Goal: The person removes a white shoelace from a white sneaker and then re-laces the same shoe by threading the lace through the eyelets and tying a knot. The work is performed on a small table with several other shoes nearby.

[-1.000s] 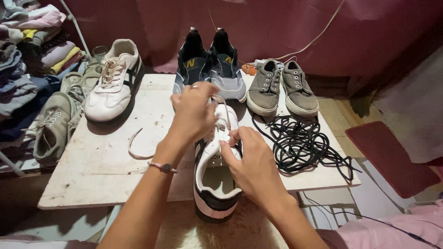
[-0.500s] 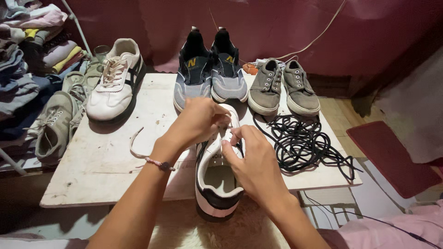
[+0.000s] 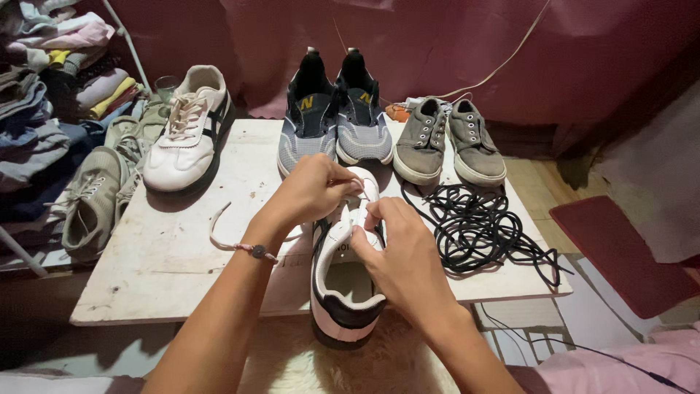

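Note:
A white sneaker (image 3: 343, 292) with a black heel band lies heel toward me, overhanging the front edge of a white board table (image 3: 175, 255). My left hand (image 3: 310, 193) is closed over its toe area, pinching a cream shoelace (image 3: 219, 230) that trails off to the left across the board. My right hand (image 3: 397, 252) grips the shoe's right side by the eyelets, its fingertips at the tongue. The front of the shoe is hidden under both hands.
A matching white sneaker (image 3: 182, 138) sits at the back left, a grey-and-navy pair (image 3: 335, 117) at the back middle, a grey canvas pair (image 3: 448, 142) at the back right. Tangled black laces (image 3: 474, 226) lie right of my hands. Olive shoes (image 3: 91, 201) and stacked clothes (image 3: 44, 80) are at left.
My left hand has come down from above the shoe onto its toe, drawing the cream lace in. The right hand has stayed on the shoe's side.

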